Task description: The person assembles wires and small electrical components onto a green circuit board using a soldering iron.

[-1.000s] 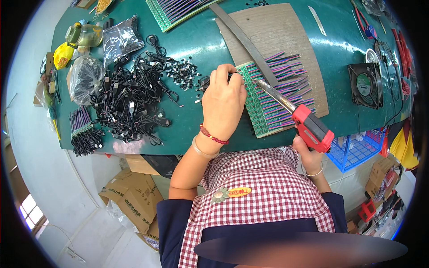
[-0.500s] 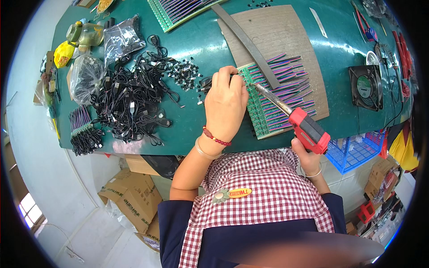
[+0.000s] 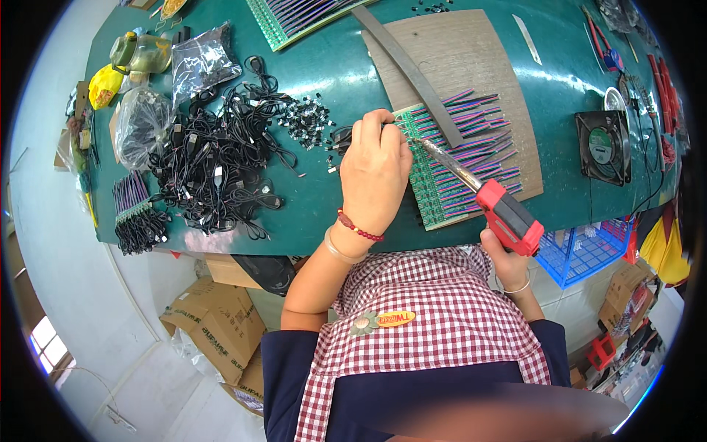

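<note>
My right hand (image 3: 506, 259) grips a red-and-black soldering iron (image 3: 508, 219) by its handle. The iron's metal tip slants up and left to the green circuit board strip (image 3: 421, 184), close to my left fingertips. With fingers pinched, my left hand (image 3: 375, 162) is at the board's upper left edge. A black cable (image 3: 340, 138) shows beside that hand and appears to be held in it; its end is hidden by the fingers. Rows of black, pink and purple wires (image 3: 479, 158) run right from the board. A grey metal bar (image 3: 412, 70) lies across the upper wires.
Under the board is a brown wooden sheet (image 3: 471, 44) on the green table (image 3: 331, 74). A heap of black cables (image 3: 213, 158) and a pile of small connectors (image 3: 303, 121) lie left. Another wired board (image 3: 294, 22) is at the far side. A black fan (image 3: 602, 145) stands right.
Both hands keep nearly the same place, with the iron's tip still at the board by my left fingertips. The view has shifted very slightly.
</note>
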A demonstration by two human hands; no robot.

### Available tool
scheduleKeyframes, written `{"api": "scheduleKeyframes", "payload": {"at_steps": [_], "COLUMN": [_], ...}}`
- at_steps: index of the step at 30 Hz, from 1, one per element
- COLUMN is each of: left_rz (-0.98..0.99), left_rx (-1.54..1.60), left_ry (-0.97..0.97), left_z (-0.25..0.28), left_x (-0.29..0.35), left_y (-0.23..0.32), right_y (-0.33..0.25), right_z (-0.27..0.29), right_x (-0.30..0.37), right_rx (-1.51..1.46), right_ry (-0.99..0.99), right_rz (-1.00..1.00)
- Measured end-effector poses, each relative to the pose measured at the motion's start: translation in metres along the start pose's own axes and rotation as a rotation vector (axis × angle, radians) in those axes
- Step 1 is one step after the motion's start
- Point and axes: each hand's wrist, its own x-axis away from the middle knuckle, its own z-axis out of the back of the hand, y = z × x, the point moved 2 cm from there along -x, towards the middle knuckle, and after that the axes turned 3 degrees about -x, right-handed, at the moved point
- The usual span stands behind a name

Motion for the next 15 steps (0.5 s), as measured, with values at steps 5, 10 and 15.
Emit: {"api": "scheduleKeyframes", "payload": {"at_steps": [5,10,15], "left_rz": [0.034,0.013,0.006], "left_rx": [0.028,0.012,0.0], "left_ry": [-0.01,0.006,-0.005], "left_z": [-0.0005,0.0001,0.0005], "left_x": [0.001,0.0006,0.0005], "left_y": [0.0007,0.0005,0.0008], "right_y": [-0.0012,0.0068,0.0074], "right_z": [-0.001,0.0035,0.0048], "right_x": [0.0052,0.0088,0.0084], "right_rx": [-0.063,-0.113,-0.065], "right_ry": [0.067,0.038,0.046], "right_rz": [-0.009,-0.075,-0.064]}}
